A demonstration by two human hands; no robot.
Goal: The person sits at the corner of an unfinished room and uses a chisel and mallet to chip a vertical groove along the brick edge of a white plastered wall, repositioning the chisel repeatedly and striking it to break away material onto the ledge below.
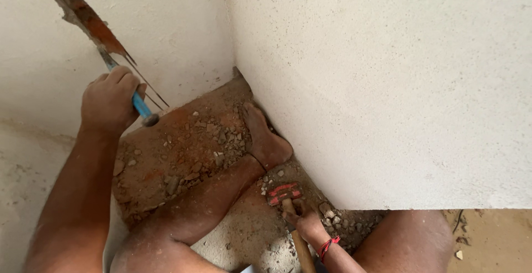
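My left hand [111, 102] is closed around a blue-handled chisel [139, 106], whose tip points up into a slanting groove [88, 21] cut in the white plaster wall, showing red brick. The chisel's struck end sticks out below my fist. My right hand [306, 223], with a red thread on its wrist, grips the wooden handle of a hammer [284, 192] with a red-marked head, held low over the rubble near my leg.
Brick dust and rubble [191, 145] cover the floor in the corner. My bare foot [265, 137] rests against the right-hand wall [388, 85]. My knees fill the bottom of the view.
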